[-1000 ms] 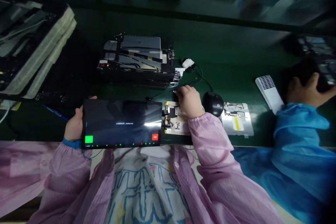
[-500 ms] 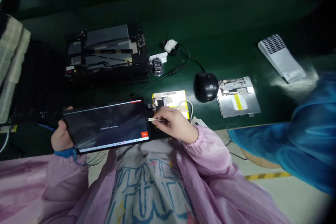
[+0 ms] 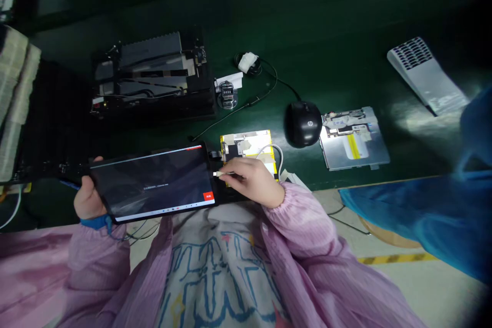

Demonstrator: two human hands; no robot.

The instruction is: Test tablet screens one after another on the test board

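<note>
My left hand (image 3: 89, 199) grips the left edge of a tablet (image 3: 156, 182), whose dark screen is lit with a red box at its lower right. A blue wrist strap circles that wrist. At the tablet's right edge, my right hand (image 3: 253, 179) pinches a white cable plug (image 3: 217, 174); its tip is at the edge, and I cannot tell whether it is inserted. A small dark adapter (image 3: 215, 155) sits just above the plug. Behind my right hand lies a yellow-edged battery pack (image 3: 249, 141), with a white cable (image 3: 281, 156) looping over it.
Opened black devices (image 3: 154, 82) are stacked at the back left, near a tally counter (image 3: 227, 95). A black mouse (image 3: 303, 124) touches a silver metal panel (image 3: 355, 143). Farther right lie a grey-white device (image 3: 426, 74) and a co-worker's blue sleeve (image 3: 430, 225).
The view has shifted slightly. Both hands keep their holds on the tablet and the plug, which stays at the tablet's right edge.
</note>
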